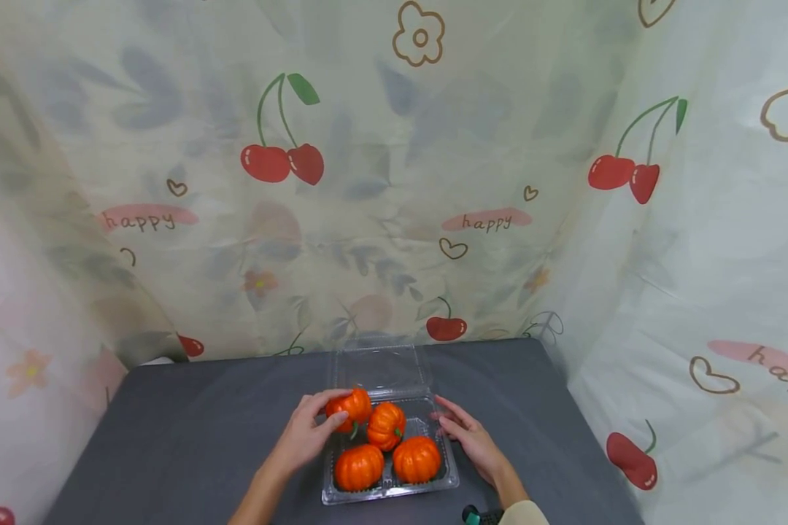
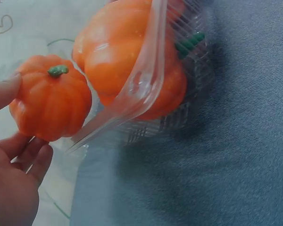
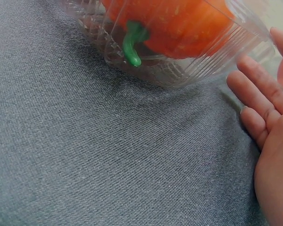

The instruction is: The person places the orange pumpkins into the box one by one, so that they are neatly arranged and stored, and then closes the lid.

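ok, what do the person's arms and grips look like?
Left grip and right grip: no gloves or rings visible. Left forearm: bare where visible. Right forearm: cream sleeve, low in head view. Beside it, a black item with a green part; can't tell if worn.

Three orange pumpkins (image 1: 416, 459) lie in a clear box (image 1: 422, 428), a fourth (image 2: 52, 103) held.

Four orange pumpkins (image 1: 386, 425): one held in the left fingers (image 2: 40, 165), three to the right of them. One clear container (image 1: 394, 493) between those and the right fingers (image 3: 259, 82), one clear lid (image 1: 381, 368) beyond both, one tabletop (image 1: 203, 423) beneath.
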Demonstrator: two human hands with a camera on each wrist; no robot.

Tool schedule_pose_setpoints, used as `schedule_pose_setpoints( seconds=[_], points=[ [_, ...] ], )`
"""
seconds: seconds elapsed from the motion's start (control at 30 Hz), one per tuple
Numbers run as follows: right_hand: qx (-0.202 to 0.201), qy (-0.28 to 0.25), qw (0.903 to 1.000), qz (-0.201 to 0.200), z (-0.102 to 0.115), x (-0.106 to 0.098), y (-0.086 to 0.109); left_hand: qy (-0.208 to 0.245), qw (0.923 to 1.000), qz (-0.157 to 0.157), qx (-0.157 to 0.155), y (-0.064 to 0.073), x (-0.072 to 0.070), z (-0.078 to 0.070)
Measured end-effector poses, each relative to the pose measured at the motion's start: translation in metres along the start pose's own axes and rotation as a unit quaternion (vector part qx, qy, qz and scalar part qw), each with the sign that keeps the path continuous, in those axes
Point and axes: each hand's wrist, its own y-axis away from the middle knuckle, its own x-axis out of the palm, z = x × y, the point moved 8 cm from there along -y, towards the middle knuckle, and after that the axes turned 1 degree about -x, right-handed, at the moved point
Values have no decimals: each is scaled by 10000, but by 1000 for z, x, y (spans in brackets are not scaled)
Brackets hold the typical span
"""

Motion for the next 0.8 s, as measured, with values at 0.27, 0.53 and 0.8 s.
schedule_pose_setpoints(
  seconds=[0.27, 0.53, 0.8],
  points=[
    [20, 17, 10000, -21, 0, 0, 0, 4, 9998, 102, -158, -1, 10, 3],
    [1, -28, 10000, 44, 0, 0, 1, 64, 9999, 102, -89, -5, 16, 4],
    [-7, -33, 10000, 92, 0, 1, 0, 176, 9993, 307, -138, -4, 18, 4]
  ],
)
